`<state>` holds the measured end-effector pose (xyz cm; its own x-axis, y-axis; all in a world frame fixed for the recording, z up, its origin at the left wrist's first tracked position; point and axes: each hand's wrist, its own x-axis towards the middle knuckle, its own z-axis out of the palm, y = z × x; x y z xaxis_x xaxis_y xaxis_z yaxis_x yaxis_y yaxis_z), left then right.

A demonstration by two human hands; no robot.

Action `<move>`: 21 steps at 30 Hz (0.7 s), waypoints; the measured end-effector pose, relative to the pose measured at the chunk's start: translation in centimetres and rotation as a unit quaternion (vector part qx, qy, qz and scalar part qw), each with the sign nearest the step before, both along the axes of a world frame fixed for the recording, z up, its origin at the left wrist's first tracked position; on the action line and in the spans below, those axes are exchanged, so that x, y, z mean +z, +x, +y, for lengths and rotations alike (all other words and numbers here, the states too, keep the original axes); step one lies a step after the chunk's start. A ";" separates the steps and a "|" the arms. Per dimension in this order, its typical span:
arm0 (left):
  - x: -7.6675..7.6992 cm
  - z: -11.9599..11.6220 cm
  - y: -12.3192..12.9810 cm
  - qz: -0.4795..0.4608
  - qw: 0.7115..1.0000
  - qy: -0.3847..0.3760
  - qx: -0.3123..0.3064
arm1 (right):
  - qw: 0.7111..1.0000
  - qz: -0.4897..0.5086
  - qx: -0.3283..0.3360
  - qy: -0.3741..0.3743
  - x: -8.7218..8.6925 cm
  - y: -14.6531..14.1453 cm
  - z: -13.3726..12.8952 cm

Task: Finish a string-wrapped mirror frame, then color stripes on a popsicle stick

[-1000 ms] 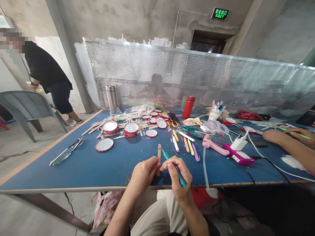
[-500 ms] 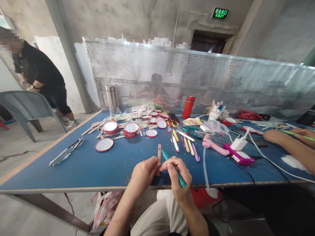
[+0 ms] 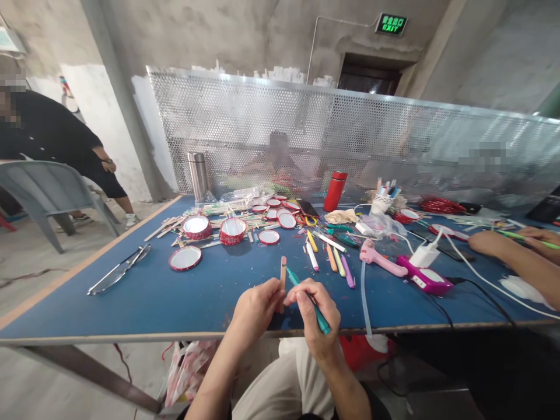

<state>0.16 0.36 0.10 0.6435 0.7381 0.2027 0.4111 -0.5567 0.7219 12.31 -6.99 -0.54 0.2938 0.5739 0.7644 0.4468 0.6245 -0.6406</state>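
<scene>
Left hand (image 3: 257, 306): fingertips pinching a wooden stick (image 3: 283, 269), pinkish end up, dark band just below.
Right hand (image 3: 318, 308): thumb and fingers closed on a teal marker (image 3: 322, 322), pen-style.
Stick position: between the hands, near table (image 3: 131, 309) edge.
Marker tip: right beside stick's upper part; contact, can't tell from here.
Loose markers (image 3: 340, 262): beyond right hand, left of pink glue gun (image 3: 382, 260).

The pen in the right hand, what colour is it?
The pen is teal; the head view shows it.
</scene>
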 end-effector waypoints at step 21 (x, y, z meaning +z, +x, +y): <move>0.0 -0.1 0.0 0.004 1.000 -0.001 0.000 | 1.000 0.005 -0.006 0.007 0.0 0.0 0.0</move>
<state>0.14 0.28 0.08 0.6445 0.7388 0.1970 0.4170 -0.5555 0.7194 12.30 -7.00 -0.56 0.3077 0.5600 0.7693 0.4483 0.6278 -0.6363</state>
